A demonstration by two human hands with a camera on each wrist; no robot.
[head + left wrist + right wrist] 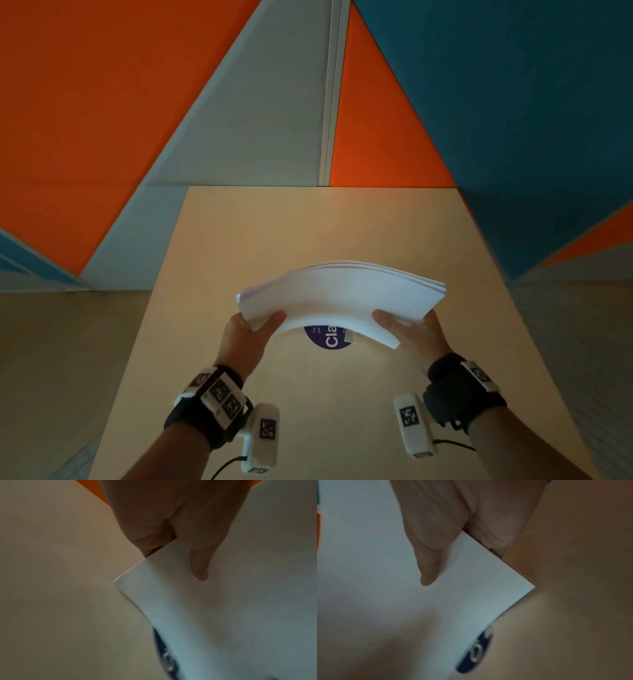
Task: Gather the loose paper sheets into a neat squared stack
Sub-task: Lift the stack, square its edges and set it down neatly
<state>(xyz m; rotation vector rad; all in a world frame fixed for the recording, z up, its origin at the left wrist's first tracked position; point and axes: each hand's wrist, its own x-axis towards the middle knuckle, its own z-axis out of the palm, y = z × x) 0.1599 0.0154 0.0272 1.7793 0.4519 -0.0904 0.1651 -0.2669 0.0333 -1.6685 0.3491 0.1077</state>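
A stack of white paper sheets (342, 298) is held above the table, bowed upward in the middle. My left hand (255, 325) pinches its near left corner, thumb on top and fingers hidden underneath. My right hand (402, 323) pinches the near right corner the same way. In the left wrist view the thumb lies on the paper stack (223, 608) near its corner. The right wrist view shows the other thumb pressed onto the paper stack (402, 581). The far edges of the sheets are slightly fanned.
The light wooden table (325, 233) runs away from me to a wall of orange, grey and blue panels. A round dark blue sticker (329, 339) with white lettering lies on the table under the stack, partly hidden.
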